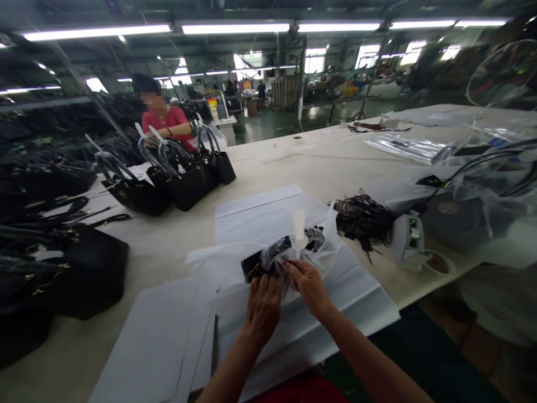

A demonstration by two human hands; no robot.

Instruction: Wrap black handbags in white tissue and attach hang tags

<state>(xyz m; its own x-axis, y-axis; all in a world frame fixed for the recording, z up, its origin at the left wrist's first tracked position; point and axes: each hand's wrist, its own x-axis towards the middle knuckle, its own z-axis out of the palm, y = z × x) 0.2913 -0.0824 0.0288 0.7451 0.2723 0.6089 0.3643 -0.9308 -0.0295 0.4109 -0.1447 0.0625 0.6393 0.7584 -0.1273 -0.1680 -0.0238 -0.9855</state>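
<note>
Two bare hands work close together in my head view, over a black handbag (251,266) partly covered by a translucent plastic bag (232,296). It sits on the white paper (356,299) spread at the near side of the table (268,165). My right hand (308,282) narrows thumb and forefinger to a pinch on what seems a small dark piece, just beside the film-wrapped handles (274,252); I cannot make out what that piece is. My left hand (264,305) lies over the handbag's near side, fingers bent and close together; their undersides are hidden, so I cannot tell whether they grip or only press. A pale upright strip (298,226) rises near the handles.

I judge the step in hand to be fine fingertip work around those handles. The next move calls, I think, for a steady left hand and a light right pinch, with loose plastic kept clear of the fingertips. The heap of dark tags (363,218) lies to the right.
</note>
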